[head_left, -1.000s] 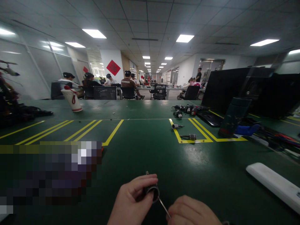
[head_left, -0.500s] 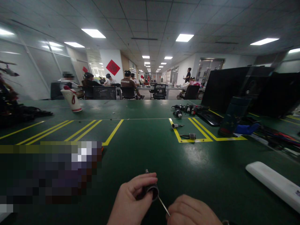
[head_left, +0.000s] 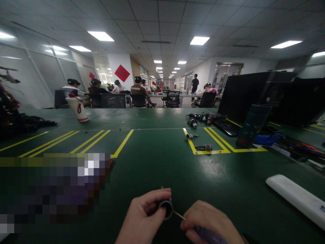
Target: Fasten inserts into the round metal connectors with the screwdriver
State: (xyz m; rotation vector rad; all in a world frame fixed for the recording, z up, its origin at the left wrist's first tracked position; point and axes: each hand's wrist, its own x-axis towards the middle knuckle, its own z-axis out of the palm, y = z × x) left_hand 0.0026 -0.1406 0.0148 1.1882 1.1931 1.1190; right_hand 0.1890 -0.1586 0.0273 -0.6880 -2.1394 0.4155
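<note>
My left hand (head_left: 144,213) is closed around a hole saw (head_left: 167,209), a dark metal cup whose open mouth is turned towards me. A thin stem shows above my fingers. In my right hand (head_left: 209,220) is a screwdriver (head_left: 208,235) with a dark purple handle and a slim metal shaft. Its shaft reaches the right rim of the cup; whether the tip touches cannot be made out. Further off, two similar hole saws, a smaller one (head_left: 189,136) and a larger one (head_left: 208,147), lie by a yellow-taped area.
Blurred pixels cover an object (head_left: 93,183) at left. A white bar-shaped object (head_left: 296,200) lies at right. Behind are a dark bottle (head_left: 254,125), black monitors (head_left: 243,95), small dark metal parts (head_left: 194,123) and a paper cup (head_left: 78,108). People sit beyond the green table (head_left: 152,162).
My right hand has turned and risen slightly, so the screwdriver's handle shows and its shaft lies flatter. The hole saw has tilted a little. A standing person in the background has moved left.
</note>
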